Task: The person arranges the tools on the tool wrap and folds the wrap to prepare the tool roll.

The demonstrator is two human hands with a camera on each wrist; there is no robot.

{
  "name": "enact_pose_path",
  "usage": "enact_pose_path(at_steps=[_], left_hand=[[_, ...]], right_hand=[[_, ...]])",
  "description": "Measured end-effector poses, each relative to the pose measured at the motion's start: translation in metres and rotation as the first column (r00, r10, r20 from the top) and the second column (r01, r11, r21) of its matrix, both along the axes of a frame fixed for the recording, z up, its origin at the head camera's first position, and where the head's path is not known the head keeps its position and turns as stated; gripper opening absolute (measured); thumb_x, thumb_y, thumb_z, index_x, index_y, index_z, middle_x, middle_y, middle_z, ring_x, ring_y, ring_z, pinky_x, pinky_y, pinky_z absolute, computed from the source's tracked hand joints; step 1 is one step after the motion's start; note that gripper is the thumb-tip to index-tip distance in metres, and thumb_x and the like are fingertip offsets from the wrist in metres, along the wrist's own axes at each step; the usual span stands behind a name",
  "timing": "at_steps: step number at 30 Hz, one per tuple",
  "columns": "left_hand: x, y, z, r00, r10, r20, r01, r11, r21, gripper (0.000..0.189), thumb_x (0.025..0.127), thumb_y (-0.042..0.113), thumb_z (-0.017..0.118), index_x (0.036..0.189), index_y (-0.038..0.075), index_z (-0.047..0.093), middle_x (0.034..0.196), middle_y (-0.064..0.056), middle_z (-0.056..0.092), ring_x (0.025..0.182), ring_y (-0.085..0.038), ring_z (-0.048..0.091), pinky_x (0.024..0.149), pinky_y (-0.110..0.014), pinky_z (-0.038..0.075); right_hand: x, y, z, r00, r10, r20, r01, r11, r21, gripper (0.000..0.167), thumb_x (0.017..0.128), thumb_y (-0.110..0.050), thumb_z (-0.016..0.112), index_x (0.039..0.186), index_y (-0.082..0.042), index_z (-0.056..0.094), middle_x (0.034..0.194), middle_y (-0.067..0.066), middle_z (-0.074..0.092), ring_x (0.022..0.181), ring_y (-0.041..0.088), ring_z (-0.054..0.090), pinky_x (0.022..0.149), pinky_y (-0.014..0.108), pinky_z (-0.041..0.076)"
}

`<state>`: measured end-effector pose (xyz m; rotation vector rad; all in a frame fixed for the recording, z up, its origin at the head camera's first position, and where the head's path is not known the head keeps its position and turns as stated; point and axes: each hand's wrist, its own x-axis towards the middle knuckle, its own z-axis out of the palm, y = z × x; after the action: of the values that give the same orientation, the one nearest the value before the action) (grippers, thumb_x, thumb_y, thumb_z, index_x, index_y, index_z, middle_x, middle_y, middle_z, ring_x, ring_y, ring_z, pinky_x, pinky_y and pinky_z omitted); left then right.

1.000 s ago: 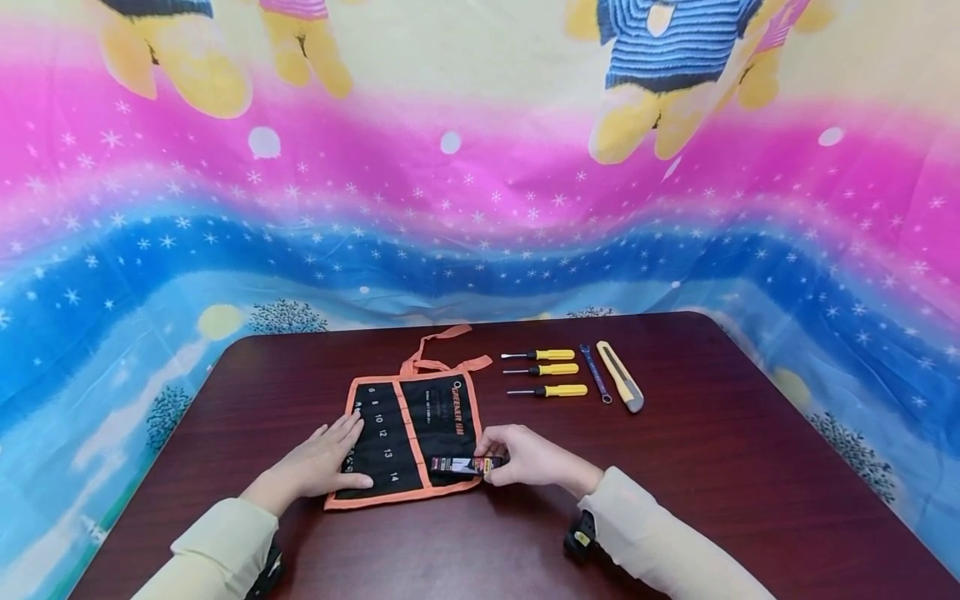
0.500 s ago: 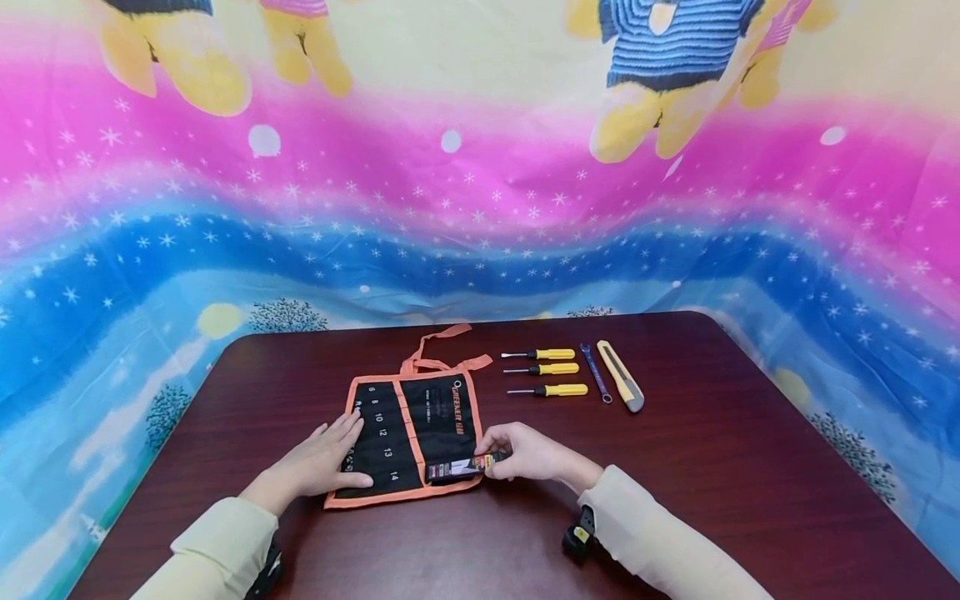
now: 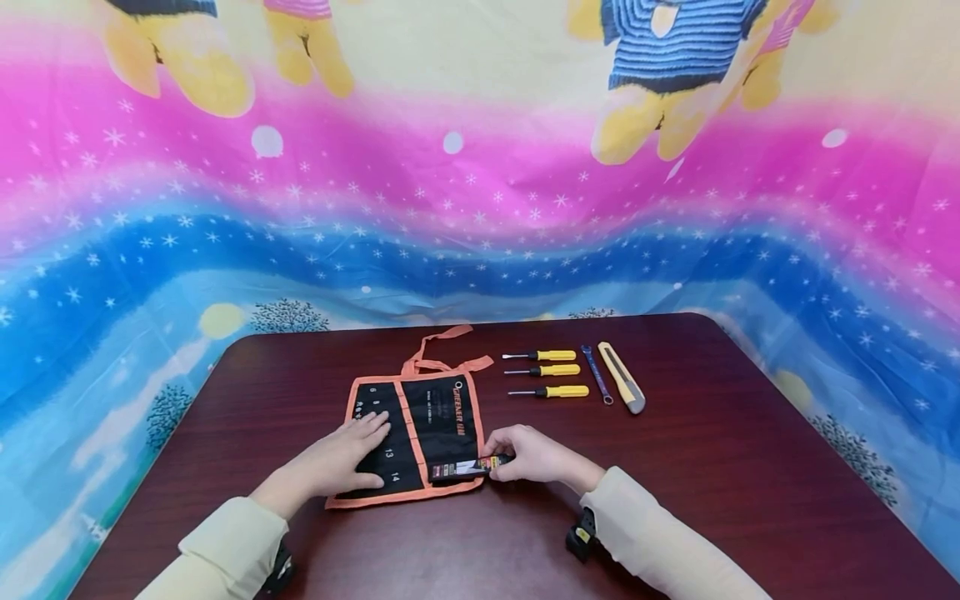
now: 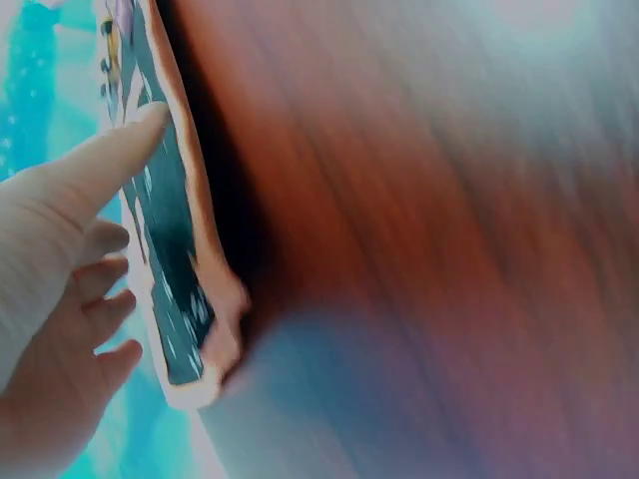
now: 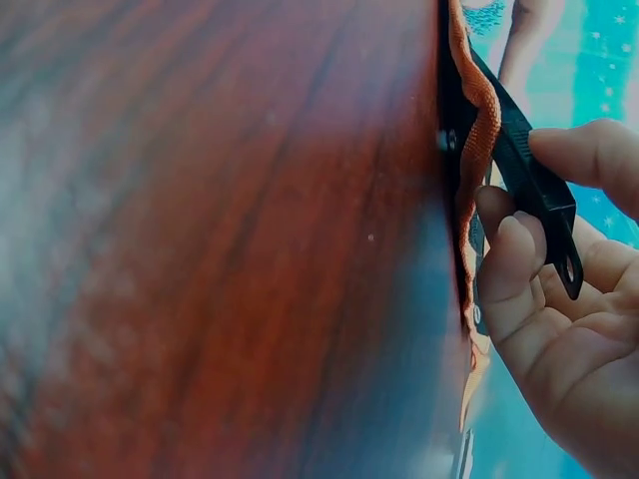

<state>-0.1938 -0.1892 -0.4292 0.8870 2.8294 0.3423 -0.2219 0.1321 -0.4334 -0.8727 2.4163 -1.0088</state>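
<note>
A black tool pouch (image 3: 442,417) with orange trim and printed numbers lies spread on the table. My left hand (image 3: 341,457) rests on its left half, fingers extended and thumb apart, covering some of the numbers. In the left wrist view, the left thumb (image 4: 125,150) lies over the black cloth. My right hand (image 3: 528,454) pinches the right end of a slim black plastic case (image 3: 456,470) with a printed label, which looks like a blade case. That case lies across the pouch's lower right part. A looped tab on the case's end shows in the right wrist view beside the right fingers (image 5: 514,264).
Beyond the right hand lie three yellow-handled screwdrivers (image 3: 555,370), a blue wrench (image 3: 597,375) and a pale yellow utility knife (image 3: 621,377). Orange ties (image 3: 442,350) trail from the pouch's far edge. A printed cloth (image 3: 480,208) hangs behind the dark red table (image 3: 712,467).
My left hand has slid right and further onto the pouch. The blade case has shifted slightly, at first left and then back right, still in my right hand.
</note>
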Motion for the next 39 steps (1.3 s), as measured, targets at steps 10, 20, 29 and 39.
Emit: enact_pose_path(at_steps=[10, 20, 29, 39], left_hand=[[0.008, 0.028, -0.001, 0.983, -0.18, -0.042, 0.181, 0.983, 0.008, 0.045, 0.089, 0.031, 0.06, 0.132, 0.02, 0.053, 0.143, -0.009, 0.037, 0.126, -0.031, 0.038, 0.095, -0.047, 0.037], [0.007, 0.035, -0.001, 0.983, -0.183, -0.032, 0.182, 0.983, -0.033, 0.041, 0.089, 0.032, 0.059, 0.129, 0.025, 0.056, 0.141, -0.008, 0.038, 0.121, -0.025, 0.039, 0.09, -0.044, 0.041], [0.004, 0.039, 0.002, 0.988, -0.157, 0.007, 0.157, 0.987, 0.018, 0.03, 0.086, 0.03, 0.063, 0.116, 0.029, 0.058, 0.143, -0.005, 0.034, 0.114, -0.023, 0.043, 0.079, -0.039, 0.047], [0.004, 0.042, 0.005, 0.988, -0.157, -0.005, 0.157, 0.987, 0.029, 0.027, 0.085, 0.044, 0.063, 0.105, 0.027, 0.058, 0.141, -0.005, 0.034, 0.112, -0.026, 0.046, 0.08, -0.041, 0.047]], right_hand=[[0.0, 0.001, -0.001, 1.0, -0.003, -0.006, 0.003, 1.0, 0.01, 0.018, 0.08, -0.013, 0.07, 0.097, -0.015, 0.066, 0.09, -0.012, 0.061, 0.082, 0.011, 0.053, 0.08, 0.033, 0.045], [-0.003, 0.005, -0.003, 1.0, 0.0, -0.025, 0.001, 1.0, 0.023, 0.016, 0.08, -0.014, 0.071, 0.096, -0.017, 0.067, 0.091, -0.011, 0.061, 0.082, 0.012, 0.052, 0.08, 0.034, 0.046], [-0.005, 0.005, -0.003, 0.998, 0.006, -0.059, -0.005, 1.0, 0.025, 0.016, 0.079, -0.014, 0.072, 0.094, -0.018, 0.067, 0.091, -0.01, 0.059, 0.08, 0.012, 0.051, 0.074, 0.03, 0.047], [-0.002, 0.001, 0.001, 0.996, 0.009, -0.09, -0.008, 1.0, 0.001, 0.014, 0.078, -0.011, 0.072, 0.091, -0.016, 0.066, 0.086, -0.011, 0.058, 0.075, 0.012, 0.05, 0.068, 0.027, 0.046]])
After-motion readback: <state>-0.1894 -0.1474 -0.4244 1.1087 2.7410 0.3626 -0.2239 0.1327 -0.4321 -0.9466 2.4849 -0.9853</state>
